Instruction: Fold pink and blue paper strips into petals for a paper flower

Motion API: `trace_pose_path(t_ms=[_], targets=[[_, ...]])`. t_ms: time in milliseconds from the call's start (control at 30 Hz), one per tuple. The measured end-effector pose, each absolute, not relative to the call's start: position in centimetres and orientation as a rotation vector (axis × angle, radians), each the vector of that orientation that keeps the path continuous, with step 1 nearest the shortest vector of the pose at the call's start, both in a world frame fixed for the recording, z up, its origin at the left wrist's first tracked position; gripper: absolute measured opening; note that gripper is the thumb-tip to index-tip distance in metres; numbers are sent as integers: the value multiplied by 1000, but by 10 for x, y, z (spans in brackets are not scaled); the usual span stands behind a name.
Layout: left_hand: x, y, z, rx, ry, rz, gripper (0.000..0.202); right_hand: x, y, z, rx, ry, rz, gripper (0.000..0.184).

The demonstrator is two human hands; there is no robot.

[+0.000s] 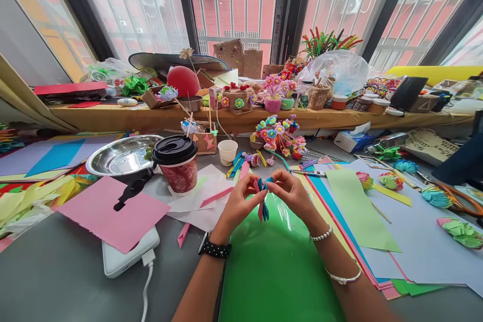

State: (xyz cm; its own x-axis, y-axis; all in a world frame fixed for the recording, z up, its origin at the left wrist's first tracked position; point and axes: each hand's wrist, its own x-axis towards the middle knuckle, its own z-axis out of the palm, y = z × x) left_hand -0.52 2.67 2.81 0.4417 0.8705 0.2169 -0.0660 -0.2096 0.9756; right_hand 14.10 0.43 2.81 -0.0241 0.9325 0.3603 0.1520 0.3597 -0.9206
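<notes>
Both of my hands meet above a bright green sheet (277,266) at the table's middle. My left hand (241,204) and my right hand (290,191) pinch a small folded paper piece (263,200) made of pink and blue strips. The strips hang down between my fingers. A black dotted watch sits on my left wrist, and bead bracelets on my right wrist. A pink paper sliver (183,234) lies on the grey table left of my left wrist.
A lidded paper cup (176,162) and a steel bowl (116,156) stand to the left. A pink sheet (113,214) covers a white power bank (128,257). Coloured sheets (377,211) and paper flowers (460,231) lie right. The window ledge (151,116) is crowded with crafts.
</notes>
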Motion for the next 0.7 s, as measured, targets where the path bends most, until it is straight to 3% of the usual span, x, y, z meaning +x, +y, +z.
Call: trace_pose_path(t_ms=[700], targets=[[-6,28,27,1532,761,1089,23,144,7,25,-998,-1505,716,12]])
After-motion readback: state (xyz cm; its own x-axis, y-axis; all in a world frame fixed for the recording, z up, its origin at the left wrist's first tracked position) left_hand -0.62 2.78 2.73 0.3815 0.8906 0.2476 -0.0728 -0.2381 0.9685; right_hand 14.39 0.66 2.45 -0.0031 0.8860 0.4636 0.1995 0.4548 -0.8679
